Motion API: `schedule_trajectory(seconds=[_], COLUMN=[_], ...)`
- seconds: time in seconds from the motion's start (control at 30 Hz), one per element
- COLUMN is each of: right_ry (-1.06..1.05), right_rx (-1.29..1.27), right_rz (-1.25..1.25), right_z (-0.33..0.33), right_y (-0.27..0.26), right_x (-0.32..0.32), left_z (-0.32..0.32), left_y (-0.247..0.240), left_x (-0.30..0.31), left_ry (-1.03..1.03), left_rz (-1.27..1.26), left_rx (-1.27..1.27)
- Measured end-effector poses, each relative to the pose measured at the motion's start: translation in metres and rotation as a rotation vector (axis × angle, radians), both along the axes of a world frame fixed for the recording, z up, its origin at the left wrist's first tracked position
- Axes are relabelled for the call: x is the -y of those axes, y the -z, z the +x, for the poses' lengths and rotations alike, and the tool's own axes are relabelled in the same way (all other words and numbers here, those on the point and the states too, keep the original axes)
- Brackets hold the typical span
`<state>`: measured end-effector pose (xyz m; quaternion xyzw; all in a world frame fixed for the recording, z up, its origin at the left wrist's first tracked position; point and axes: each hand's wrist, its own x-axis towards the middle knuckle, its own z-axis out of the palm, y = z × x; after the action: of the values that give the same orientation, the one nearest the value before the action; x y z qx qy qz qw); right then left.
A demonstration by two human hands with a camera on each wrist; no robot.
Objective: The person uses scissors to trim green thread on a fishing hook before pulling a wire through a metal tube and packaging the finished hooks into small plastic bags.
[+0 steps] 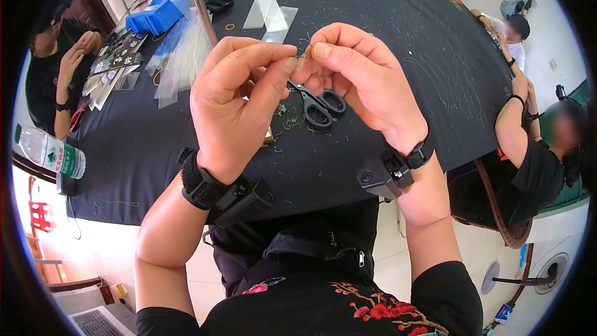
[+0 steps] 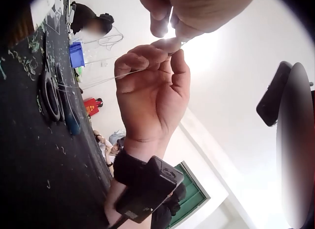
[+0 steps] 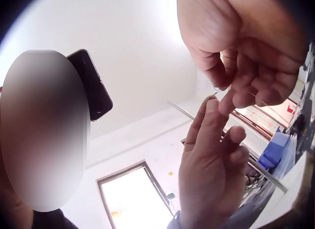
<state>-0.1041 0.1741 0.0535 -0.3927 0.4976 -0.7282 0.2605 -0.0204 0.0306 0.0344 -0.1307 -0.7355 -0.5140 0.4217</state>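
Note:
Both hands meet over the dark table, fingertips nearly touching. My left hand [image 1: 239,96] pinches a thin, thread-like strand between thumb and forefinger. Opposite it, my right hand [image 1: 367,78] holds the strand between thumb and forefinger, its other fingers curled inward. From the right hand's fingers a pale thread [image 2: 133,72] trails across the palm in the left wrist view. A fine pointed tip shows between the fingertips in the right wrist view; what it is I cannot tell. Black-handled scissors [image 1: 318,112] lie below the hands, their blades partly hidden.
Green thread clippings [image 1: 287,126] scatter round the scissors. Clear plastic sheets [image 1: 270,12] lie beyond the hands, with blue bins [image 1: 160,15] at the back left. A metal pole [image 1: 198,0] rises there. A water bottle [image 1: 51,152] lies at the left edge. Other people sit on both sides.

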Motion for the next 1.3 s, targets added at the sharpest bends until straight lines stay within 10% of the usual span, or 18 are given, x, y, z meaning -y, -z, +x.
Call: schedule_trajectory(seconds=[1.3], right_ry=[0.132], right_rx=[-0.155], right_rz=[-0.031], right_z=[0.006], right_y=[0.0], right_x=[0.003], left_z=[0.001], left_y=[0.002], left_x=[0.004], left_ry=[-0.045], left_rz=[-0.007], left_rx=[-0.006])
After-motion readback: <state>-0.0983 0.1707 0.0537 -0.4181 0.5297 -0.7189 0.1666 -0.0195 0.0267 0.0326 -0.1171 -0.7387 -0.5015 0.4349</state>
